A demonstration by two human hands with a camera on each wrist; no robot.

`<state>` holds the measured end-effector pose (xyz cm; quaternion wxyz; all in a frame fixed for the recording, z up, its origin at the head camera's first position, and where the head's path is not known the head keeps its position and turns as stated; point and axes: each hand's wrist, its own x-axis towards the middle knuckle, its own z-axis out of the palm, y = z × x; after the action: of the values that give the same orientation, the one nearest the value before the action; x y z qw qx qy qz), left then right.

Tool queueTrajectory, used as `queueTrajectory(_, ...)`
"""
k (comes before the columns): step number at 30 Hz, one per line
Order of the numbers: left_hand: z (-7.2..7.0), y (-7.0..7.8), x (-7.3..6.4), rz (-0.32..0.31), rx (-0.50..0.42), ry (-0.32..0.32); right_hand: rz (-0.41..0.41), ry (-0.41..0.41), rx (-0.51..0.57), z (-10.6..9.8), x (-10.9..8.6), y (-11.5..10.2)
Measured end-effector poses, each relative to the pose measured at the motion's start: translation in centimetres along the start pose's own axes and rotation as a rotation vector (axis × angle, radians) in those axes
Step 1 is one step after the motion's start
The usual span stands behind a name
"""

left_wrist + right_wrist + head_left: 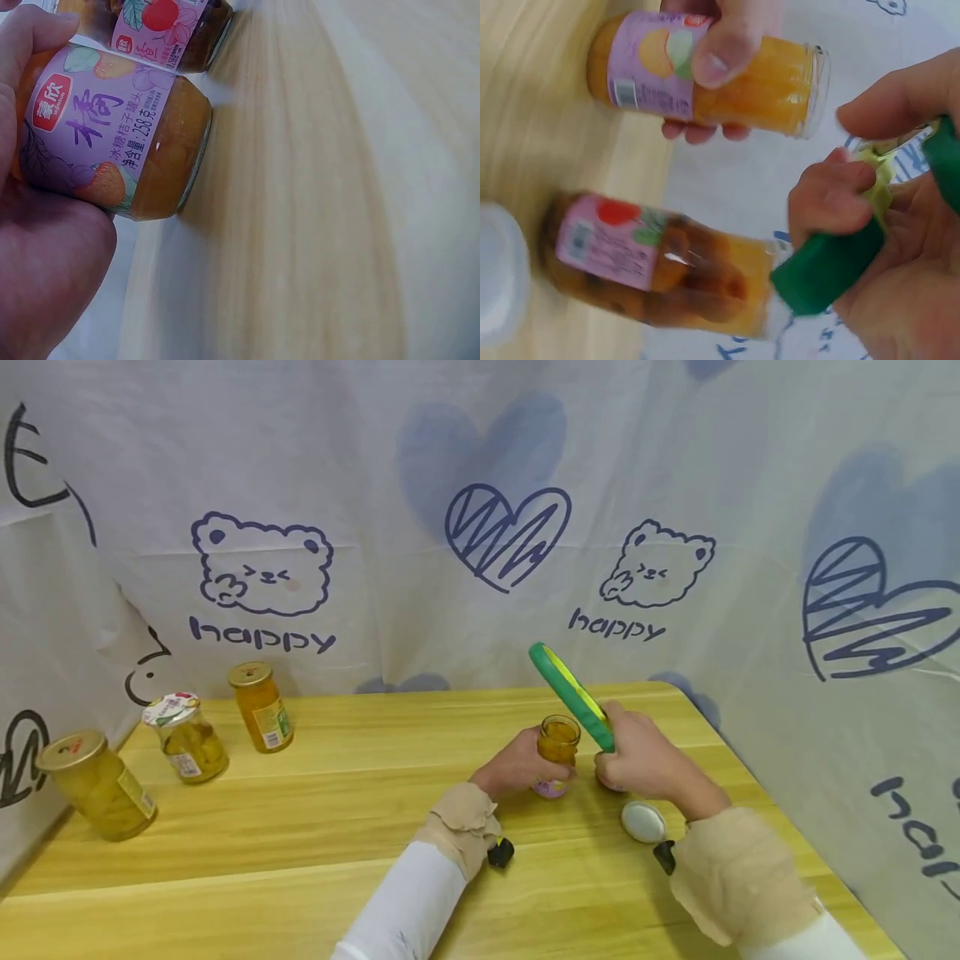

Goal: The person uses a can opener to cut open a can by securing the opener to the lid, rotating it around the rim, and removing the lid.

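Note:
My left hand [517,766] grips a glass jar of orange fruit [112,135] with a purple label; it stands upright on the table, its mouth uncovered. In my right hand [647,758] is a green-and-yellow jar opener [572,693], raised at a slant beside that jar's mouth. The right wrist view shows fingers and thumb around the opener, with a thin shiny edge by its yellow part that I cannot make out. A second jar [607,240] of dark fruit, pink-labelled, stands just right of the first, mostly hidden behind my right hand in the head view.
A round lid [643,822] lies on the wooden table [337,827] near my right wrist. At the far left stand a large jar of pale fruit [97,789], a jar with a patterned lid [191,747] and an orange jar [262,714]. Printed cloth hangs behind.

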<state>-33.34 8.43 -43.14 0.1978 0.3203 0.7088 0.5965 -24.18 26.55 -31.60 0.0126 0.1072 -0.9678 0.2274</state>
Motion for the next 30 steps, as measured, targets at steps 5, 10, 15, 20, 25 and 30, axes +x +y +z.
queueTrajectory(5,0.0,0.0,0.0,0.003,-0.003,-0.002,0.036,-0.065,0.345,1.2,-0.6,0.7)
queueTrajectory(10,0.0,0.0,0.0,-0.011,-0.008,-0.006,0.024,-0.151,0.752,2.0,-1.0,0.7)
queueTrajectory(15,0.1,0.1,0.0,-0.008,-0.033,-0.021,-0.032,-0.157,1.022,2.1,-1.6,0.9)
queueTrajectory(20,0.1,0.3,0.0,0.024,-0.028,-0.028,-0.133,-0.191,1.32,2.0,-1.7,0.9)
queueTrajectory(25,0.1,0.3,-0.1,0.043,-0.025,-0.017,-0.208,-0.173,1.544,2.0,-1.7,0.4)
queueTrajectory(30,0.3,0.2,0.0,0.02,-0.008,0.002,-0.226,-0.149,1.65,2.0,-1.9,-0.4)
